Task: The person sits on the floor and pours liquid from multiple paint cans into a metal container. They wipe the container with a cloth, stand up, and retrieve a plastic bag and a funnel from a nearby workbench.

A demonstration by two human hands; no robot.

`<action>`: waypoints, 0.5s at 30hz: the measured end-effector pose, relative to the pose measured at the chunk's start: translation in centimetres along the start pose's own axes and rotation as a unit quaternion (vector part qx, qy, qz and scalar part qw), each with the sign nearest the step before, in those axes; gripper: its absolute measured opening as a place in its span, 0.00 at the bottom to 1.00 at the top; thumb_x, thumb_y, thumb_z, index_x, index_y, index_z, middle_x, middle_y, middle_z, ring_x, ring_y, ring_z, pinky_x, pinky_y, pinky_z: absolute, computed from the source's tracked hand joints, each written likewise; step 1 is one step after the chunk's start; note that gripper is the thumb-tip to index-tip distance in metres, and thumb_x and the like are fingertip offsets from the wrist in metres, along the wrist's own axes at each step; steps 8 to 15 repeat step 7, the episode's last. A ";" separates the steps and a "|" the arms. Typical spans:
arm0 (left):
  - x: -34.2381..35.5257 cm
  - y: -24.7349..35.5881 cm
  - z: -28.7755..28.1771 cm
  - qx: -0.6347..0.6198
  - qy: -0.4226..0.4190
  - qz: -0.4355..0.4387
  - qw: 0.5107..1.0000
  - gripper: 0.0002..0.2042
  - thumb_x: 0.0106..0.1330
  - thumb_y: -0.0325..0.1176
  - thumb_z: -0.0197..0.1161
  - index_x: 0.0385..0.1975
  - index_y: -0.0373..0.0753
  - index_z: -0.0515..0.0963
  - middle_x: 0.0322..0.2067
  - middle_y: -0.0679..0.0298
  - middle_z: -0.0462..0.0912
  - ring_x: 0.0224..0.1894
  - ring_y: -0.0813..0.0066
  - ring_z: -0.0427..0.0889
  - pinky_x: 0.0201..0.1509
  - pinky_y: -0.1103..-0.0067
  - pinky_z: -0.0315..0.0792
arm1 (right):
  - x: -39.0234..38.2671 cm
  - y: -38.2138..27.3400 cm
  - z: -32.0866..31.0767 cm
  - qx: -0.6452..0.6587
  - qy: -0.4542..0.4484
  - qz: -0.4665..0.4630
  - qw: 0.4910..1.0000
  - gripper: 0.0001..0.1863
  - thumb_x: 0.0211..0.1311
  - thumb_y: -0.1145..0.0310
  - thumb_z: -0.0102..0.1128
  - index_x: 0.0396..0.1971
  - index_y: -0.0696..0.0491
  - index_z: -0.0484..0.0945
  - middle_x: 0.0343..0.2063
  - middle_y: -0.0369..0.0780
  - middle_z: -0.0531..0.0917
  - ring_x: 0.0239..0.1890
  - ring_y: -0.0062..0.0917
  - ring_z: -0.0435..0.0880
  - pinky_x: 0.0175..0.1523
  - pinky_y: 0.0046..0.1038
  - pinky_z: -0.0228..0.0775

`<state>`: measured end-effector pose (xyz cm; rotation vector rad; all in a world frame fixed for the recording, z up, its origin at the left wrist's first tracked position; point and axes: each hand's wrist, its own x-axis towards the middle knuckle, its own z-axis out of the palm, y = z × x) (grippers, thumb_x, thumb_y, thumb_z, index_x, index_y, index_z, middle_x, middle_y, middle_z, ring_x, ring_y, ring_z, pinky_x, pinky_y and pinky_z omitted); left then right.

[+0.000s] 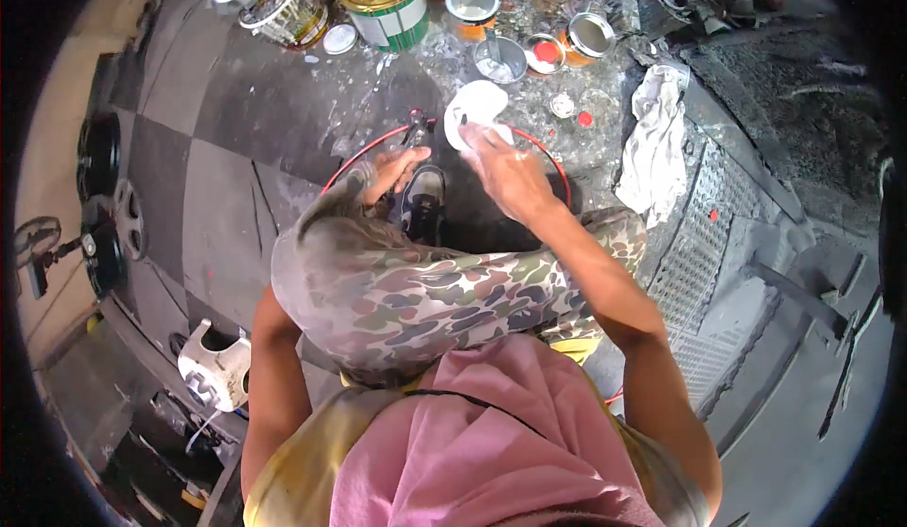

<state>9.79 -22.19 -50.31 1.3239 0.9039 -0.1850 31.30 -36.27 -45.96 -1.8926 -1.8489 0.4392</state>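
Ahead of my legs, my left hand [389,173] is closed on a small dark and metallic air tool [416,133], apparently a spray gun, held upright over my shoe [423,196]. A red hose [364,154] curves around close to it; the joint between them is not clear. To the right, my right hand [510,175] pinches a smooth white rounded piece [475,103], like a lid or shallow cup, at its lower edge. My right fingers are slightly blurred and partly cover it. The two hands are apart, with the white piece just right of the tool.
Paint tins stand at the back, among them a green and white can [385,17] and an orange tin [472,7]. An open grey cup [501,59] holds a stirrer. A white rag [655,139] lies right, beside a perforated metal plate [704,234]. Paint spots mark the floor.
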 end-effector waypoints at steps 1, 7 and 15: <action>0.2 -1.5 -0.1 -0.005 0.014 0.007 1.000 0.21 0.73 0.52 0.52 0.21 0.45 0.66 0.17 0.71 0.65 0.20 0.80 0.66 0.27 0.79 0.60 | 0.0 0.2 0.1 0.034 0.013 -0.004 0.999 0.22 0.70 0.56 0.56 0.59 0.50 0.73 0.55 0.41 0.80 0.46 0.42 0.83 0.48 0.41 0.78; 0.2 -0.5 -0.1 -0.012 -0.008 -0.047 0.999 0.21 0.71 0.53 0.57 0.25 0.42 0.71 0.17 0.71 0.68 0.21 0.80 0.69 0.28 0.79 0.62 | -0.9 1.1 1.0 -0.012 -0.070 -0.002 0.998 0.18 0.69 0.56 0.55 0.51 0.51 0.76 0.44 0.45 0.83 0.36 0.44 0.86 0.40 0.43 0.80; 0.2 -0.5 -0.1 -0.012 -0.008 -0.047 0.999 0.21 0.71 0.53 0.57 0.25 0.42 0.71 0.17 0.71 0.68 0.21 0.80 0.69 0.28 0.79 0.62 | -0.9 1.1 1.0 -0.012 -0.070 -0.002 0.998 0.18 0.69 0.56 0.55 0.51 0.51 0.76 0.44 0.45 0.83 0.36 0.44 0.86 0.40 0.43 0.80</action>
